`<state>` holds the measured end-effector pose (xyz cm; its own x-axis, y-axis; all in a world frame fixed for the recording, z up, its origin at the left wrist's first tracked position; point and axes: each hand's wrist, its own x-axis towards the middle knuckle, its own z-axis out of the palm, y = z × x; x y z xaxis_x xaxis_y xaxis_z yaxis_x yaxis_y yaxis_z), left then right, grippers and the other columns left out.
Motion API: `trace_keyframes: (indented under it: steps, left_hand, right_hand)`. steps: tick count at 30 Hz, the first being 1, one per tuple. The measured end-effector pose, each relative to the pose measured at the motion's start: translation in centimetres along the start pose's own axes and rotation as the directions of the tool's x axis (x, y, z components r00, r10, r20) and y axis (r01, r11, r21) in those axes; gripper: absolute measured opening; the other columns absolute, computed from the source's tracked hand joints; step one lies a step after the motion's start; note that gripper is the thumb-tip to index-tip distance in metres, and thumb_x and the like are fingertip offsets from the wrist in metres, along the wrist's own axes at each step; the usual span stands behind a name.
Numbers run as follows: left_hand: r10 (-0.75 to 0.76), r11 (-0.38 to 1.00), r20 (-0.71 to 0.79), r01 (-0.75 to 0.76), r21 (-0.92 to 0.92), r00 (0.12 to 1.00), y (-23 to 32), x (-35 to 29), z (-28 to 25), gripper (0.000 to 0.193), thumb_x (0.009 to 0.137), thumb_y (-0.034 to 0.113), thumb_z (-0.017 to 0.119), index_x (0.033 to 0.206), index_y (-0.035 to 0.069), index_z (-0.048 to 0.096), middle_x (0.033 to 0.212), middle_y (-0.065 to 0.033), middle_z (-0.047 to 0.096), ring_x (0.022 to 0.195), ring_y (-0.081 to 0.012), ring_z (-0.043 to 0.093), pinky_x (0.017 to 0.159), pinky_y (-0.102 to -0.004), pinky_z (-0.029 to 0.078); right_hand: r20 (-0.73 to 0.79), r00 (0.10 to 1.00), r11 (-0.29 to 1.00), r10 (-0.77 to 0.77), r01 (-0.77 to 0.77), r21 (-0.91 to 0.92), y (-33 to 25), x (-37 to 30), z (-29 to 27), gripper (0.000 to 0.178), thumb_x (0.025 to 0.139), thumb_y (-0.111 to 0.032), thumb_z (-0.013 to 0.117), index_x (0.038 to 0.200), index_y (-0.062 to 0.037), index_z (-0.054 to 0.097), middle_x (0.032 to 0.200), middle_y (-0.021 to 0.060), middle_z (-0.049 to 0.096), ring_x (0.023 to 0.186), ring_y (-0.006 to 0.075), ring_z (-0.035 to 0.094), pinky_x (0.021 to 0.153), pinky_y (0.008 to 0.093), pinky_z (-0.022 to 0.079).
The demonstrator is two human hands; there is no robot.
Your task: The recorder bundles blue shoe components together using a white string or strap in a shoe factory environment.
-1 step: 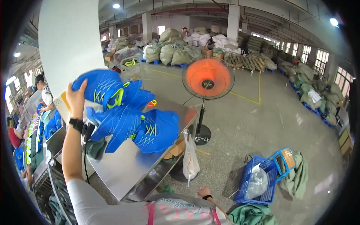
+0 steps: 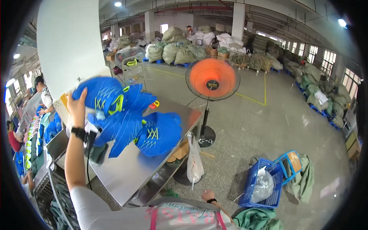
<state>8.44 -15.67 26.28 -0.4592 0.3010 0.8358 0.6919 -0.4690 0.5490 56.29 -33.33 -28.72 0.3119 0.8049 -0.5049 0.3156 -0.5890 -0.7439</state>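
Observation:
My left hand [image 2: 78, 101], with a black watch on its wrist, grips the edge of a blue shoe upper [image 2: 100, 89] with yellow-green lacing and lining. The upper is raised over a metal table [image 2: 120, 184]. Below and to the right of it, more blue shoe uppers [image 2: 159, 132] with yellow-green laces lie on the tabletop. Where the pieces overlap, I cannot tell how many there are. My right hand [image 2: 207, 195], a black band at its wrist, is low in front of my body, away from the uppers; its fingers are too small to make out.
An orange fan [image 2: 212, 82] stands past the table. A plastic bag [image 2: 194, 163] hangs at the table's right edge. A blue basket [image 2: 249, 184] and a blue stool [image 2: 290, 165] are on the floor to the right. Co-workers [image 2: 45, 97] stand at the left.
My left hand and the gripped blue upper have come down slightly. The uppers on the table have shifted a little. My right hand has barely moved.

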Motion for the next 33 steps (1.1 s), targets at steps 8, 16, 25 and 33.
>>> trace_keyframes:
  steps: [8, 16, 25, 33]
  left_hand:
    - [-0.602, 0.785, 0.125, 0.557, 0.269, 0.789, -17.3, -22.6, -3.8, 0.038, 0.075, 0.027, 0.069, 0.091, -0.005, 0.057, 0.081, -0.0110, 0.062, 0.075, -0.0165, 0.057, 0.069, -0.0291, 0.046]
    - [-0.920, 0.355, -0.068, 0.895, 0.270, 0.385, -20.1, -28.2, -8.8, 0.065, 0.080, 0.043, 0.062, 0.126, 0.014, 0.026, 0.120, -0.0099, 0.041, 0.102, -0.0250, 0.048, 0.068, -0.0396, 0.049]
    - [-0.931, 0.364, 0.051, 0.908, 0.206, 0.362, -18.2, -32.9, -8.7, 0.070, 0.091, 0.033, 0.048, 0.137, 0.015, -0.001, 0.126, -0.0131, 0.037, 0.111, -0.0235, 0.044, 0.088, -0.0357, 0.040]
    - [-0.884, 0.413, 0.138, 0.608, 0.678, 0.447, -22.8, -36.9, -12.5, 0.053, 0.090, 0.022, 0.045, 0.134, 0.000, 0.026, 0.136, -0.0158, 0.031, 0.123, -0.0256, 0.032, 0.101, -0.0333, 0.024]
  right_hand:
    - [0.064, 0.998, 0.728, 0.010, 0.037, -0.684, 1.4, 8.8, -3.3, 0.036, 0.085, -0.037, 0.041, 0.098, -0.0118, 0.063, 0.104, 0.0113, 0.061, 0.110, 0.0306, 0.049, 0.090, 0.0463, 0.035]
    - [0.231, 0.964, 0.701, 0.131, 0.075, -0.709, -2.5, 21.8, -6.4, 0.039, 0.090, -0.028, 0.031, 0.118, -0.0119, 0.053, 0.126, 0.0095, 0.049, 0.119, 0.0301, 0.041, 0.100, 0.0438, 0.029]
    - [0.108, 0.994, 1.000, -0.021, 0.020, 0.006, -11.3, 26.1, -2.8, 0.021, 0.088, -0.018, 0.049, 0.096, -0.0008, 0.060, 0.067, 0.0084, 0.064, 0.059, 0.0170, 0.063, 0.055, 0.0290, 0.050]
    - [0.248, 0.962, 0.855, 0.111, -0.220, 0.470, -10.6, 26.7, 4.1, 0.018, 0.089, -0.009, 0.046, 0.099, 0.0007, 0.057, 0.079, 0.0123, 0.064, 0.066, 0.0203, 0.064, 0.053, 0.0268, 0.047]
